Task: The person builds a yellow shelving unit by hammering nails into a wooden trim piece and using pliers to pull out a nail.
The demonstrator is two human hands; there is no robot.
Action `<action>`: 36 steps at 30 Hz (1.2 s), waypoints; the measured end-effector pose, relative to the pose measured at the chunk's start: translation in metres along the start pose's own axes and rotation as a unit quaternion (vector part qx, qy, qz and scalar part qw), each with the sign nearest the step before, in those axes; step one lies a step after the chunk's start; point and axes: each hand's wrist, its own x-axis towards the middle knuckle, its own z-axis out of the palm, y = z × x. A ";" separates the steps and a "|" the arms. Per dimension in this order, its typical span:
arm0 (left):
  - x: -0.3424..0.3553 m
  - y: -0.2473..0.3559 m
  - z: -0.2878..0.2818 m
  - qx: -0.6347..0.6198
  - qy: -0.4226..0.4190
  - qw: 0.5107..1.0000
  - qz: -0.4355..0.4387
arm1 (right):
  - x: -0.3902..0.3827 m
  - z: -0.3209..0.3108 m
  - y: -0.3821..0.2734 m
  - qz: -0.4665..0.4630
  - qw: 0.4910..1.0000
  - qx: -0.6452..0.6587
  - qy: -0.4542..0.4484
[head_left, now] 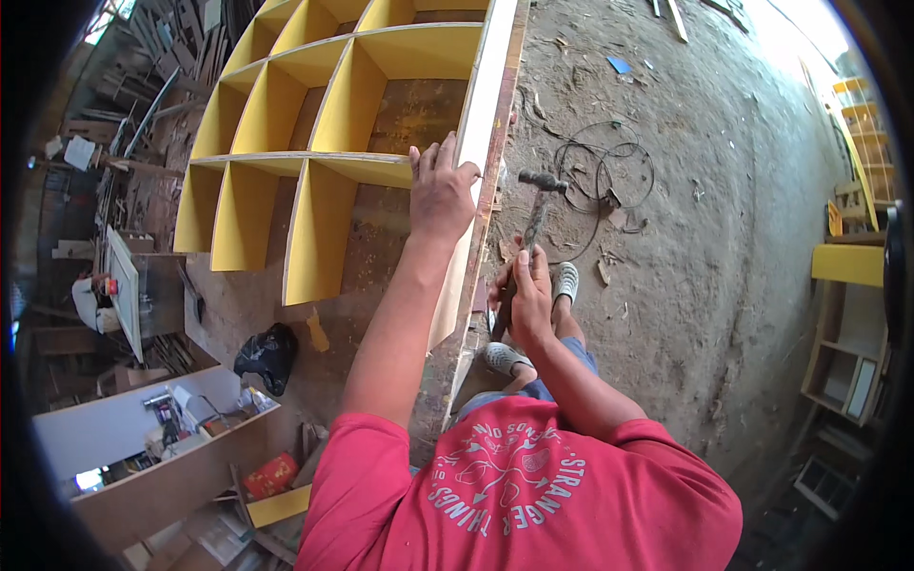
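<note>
My left hand (443,195) grips the pale long board (488,71) along the right side of a yellow gridded shelving frame (328,105), its fingers bent at a junction with a crosspiece. To its lower right, my right hand (526,295) is closed on the handle of a hammer (544,182), whose head is raised and turned sideways beside the board. The frame's curved left side has several open compartments, resting on a stained brown worktop (228,314).
A black plastic bag (265,362) and a long box of tools (133,485) lie lower left. Another person (90,305) works at far left among stacked scrap wood. A cable coil (605,171) lies on the dusty floor; cabinets (838,371) line the right.
</note>
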 end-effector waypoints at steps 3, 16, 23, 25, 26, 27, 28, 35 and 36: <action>-0.002 0.003 -0.001 0.004 0.003 1.000 0.001 | -0.014 0.013 0.004 -0.018 0.999 0.026 0.027; -0.002 0.007 -0.004 0.001 0.009 1.000 -0.006 | 0.010 0.014 0.052 -0.195 0.957 -0.188 0.108; 0.000 0.009 -0.005 -0.002 0.008 1.000 -0.003 | 0.022 0.010 0.056 -0.245 0.935 -0.164 0.197; -0.002 0.004 -0.004 -0.006 0.007 1.000 -0.006 | 0.019 0.013 0.060 -0.218 0.943 -0.224 0.111; -0.002 0.002 -0.004 -0.009 0.006 1.000 -0.009 | 0.016 0.011 0.059 -0.195 0.947 -0.238 0.089; -0.003 0.001 -0.002 -0.008 0.008 1.000 -0.011 | 0.011 0.012 0.056 -0.173 0.950 -0.253 0.065; -0.004 0.000 0.000 -0.001 0.012 1.000 -0.009 | 0.005 0.017 0.048 -0.158 0.967 -0.169 0.109; -0.004 -0.003 -0.002 -0.024 0.005 1.000 -0.016 | 0.020 0.009 0.052 -0.225 0.930 -0.287 0.038; -0.003 -0.001 -0.001 -0.025 0.005 1.000 -0.016 | 0.016 0.009 0.052 -0.228 0.943 -0.220 0.102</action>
